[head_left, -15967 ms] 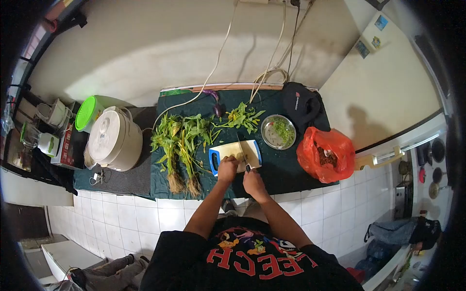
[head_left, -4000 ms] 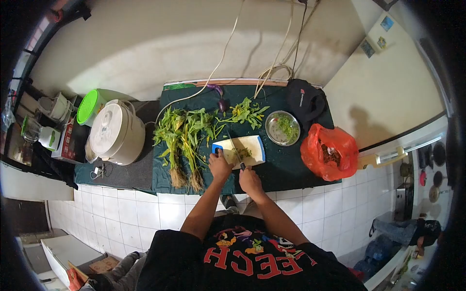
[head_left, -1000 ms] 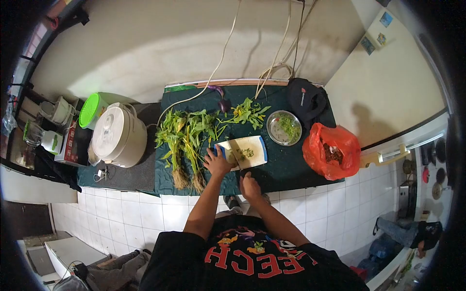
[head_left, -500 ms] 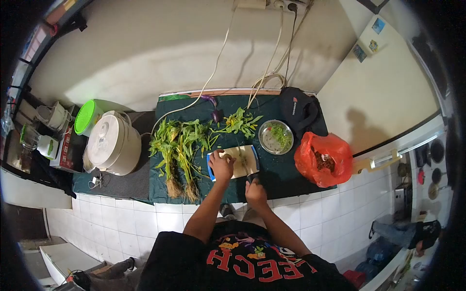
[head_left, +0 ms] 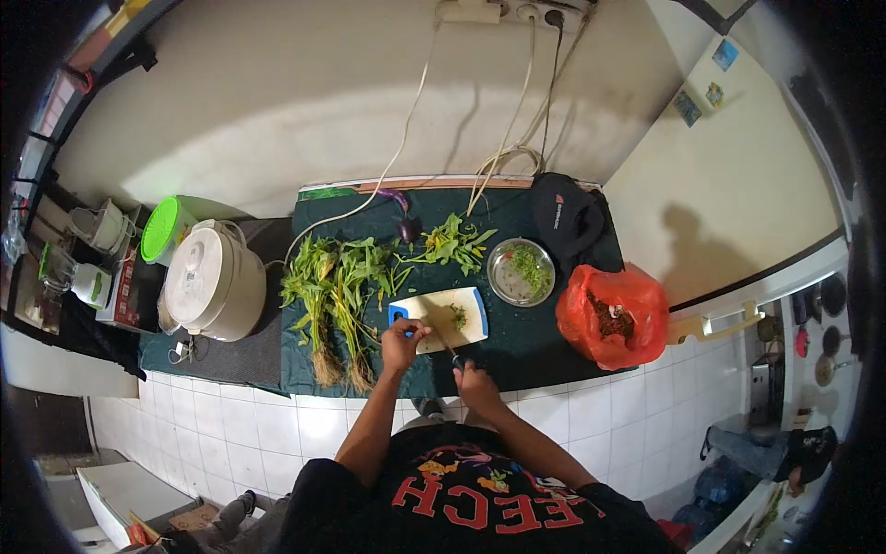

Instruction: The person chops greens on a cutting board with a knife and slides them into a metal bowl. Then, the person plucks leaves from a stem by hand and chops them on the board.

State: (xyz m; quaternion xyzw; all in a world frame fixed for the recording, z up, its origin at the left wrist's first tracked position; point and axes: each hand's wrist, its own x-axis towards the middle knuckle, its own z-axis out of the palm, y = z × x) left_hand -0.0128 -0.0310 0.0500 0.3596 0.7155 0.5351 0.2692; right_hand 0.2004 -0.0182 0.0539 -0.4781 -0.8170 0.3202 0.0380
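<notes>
A cutting board (head_left: 472, 334) with blue ends lies near the table's front edge, with a small pile of chopped greens (head_left: 459, 317) on it. My right hand (head_left: 478, 386) grips a knife (head_left: 454, 357) by its dark handle, the blade slanting up and left over the board. At the board's left part, my left hand (head_left: 403, 343) has its fingers drawn together; what they hold, if anything, is too small to make out. Bundles of leafy greens with roots (head_left: 334, 300) lie to the left. Behind the board are loose leafy stems (head_left: 454, 245).
A metal bowl (head_left: 496, 284) of cut greens stands right of the board, near a red plastic bag (head_left: 577, 309) and a black cap (head_left: 561, 217). An eggplant (head_left: 406, 228) lies at the back. A rice cooker (head_left: 235, 291) stands left. Two other people are partly visible at the lower edges.
The knife has swung from pointing away to slanting left. My left hand has moved slightly left and toward me, fingers drawn in, and the chopped greens now show on the board.
</notes>
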